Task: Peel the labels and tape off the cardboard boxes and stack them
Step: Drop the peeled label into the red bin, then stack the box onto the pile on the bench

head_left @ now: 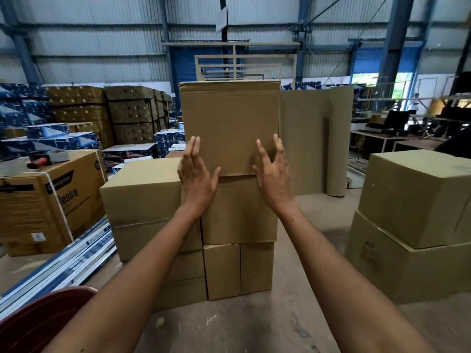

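A plain brown cardboard box (229,123) stands on top of a stack of similar boxes (239,212) in the middle of the view. My left hand (195,174) lies flat against the top box's lower left edge, fingers straight. My right hand (272,171) rests with spread, straight fingers on its lower right part. Neither hand curls round anything. No label or tape shows on the box's near face. A lower, wider box (142,189) stands to the left of the stack.
Two stacked boxes (413,220) stand at the right. A printed carton (51,200) at the left carries a tape roll (58,155) and a red-handled tool (38,163). A cardboard roll (336,154) stands behind. A red chair edge (43,317) is near left. Pallets of cartons fill the far left.
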Motion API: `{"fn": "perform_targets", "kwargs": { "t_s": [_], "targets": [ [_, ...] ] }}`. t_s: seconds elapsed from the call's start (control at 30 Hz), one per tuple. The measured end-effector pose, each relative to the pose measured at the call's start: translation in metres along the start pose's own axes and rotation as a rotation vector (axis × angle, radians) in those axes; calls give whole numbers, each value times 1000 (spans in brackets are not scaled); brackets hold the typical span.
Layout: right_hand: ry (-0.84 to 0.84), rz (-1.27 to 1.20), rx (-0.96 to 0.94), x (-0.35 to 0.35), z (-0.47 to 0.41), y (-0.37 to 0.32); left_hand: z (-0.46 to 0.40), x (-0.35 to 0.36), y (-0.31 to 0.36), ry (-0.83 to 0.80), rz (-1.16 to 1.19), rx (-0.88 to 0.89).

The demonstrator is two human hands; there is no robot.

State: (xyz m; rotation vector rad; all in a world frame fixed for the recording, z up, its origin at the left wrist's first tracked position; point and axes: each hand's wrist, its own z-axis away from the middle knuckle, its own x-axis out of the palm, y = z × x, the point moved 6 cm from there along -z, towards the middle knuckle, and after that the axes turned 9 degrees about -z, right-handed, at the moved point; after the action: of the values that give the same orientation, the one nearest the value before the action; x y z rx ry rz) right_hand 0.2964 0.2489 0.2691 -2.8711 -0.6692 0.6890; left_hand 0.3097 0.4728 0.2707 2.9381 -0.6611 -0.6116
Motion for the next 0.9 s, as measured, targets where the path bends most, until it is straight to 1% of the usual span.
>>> {"fn": "perform_targets", "kwargs": {
  "t_s": [0.1, 0.17, 0.33, 0.43, 0.67, 0.77, 0.9],
  "targets": [
    [-33, 22, -42, -1, 12, -10, 15, 0, 22, -73, -32, 150],
    [-39, 45, -60, -5, 18, -16, 23, -2, 33, -110, -41, 219],
    [-87, 55, 15, -30, 43, -16, 44, -5, 64, -221, 93, 267],
    [-109, 84, 69, -57, 67, -6, 60, -5, 94, -238, 184, 306],
    [-124, 174, 198, -124, 126, 43, 103, 8, 192, -351, 437, 266],
    [-132, 230, 218, -149, 142, 76, 114, 19, 239, -377, 511, 267],
    [-110, 290, 275, -188, 158, 143, 127, 50, 312, -428, 554, 251]
  ]
}}
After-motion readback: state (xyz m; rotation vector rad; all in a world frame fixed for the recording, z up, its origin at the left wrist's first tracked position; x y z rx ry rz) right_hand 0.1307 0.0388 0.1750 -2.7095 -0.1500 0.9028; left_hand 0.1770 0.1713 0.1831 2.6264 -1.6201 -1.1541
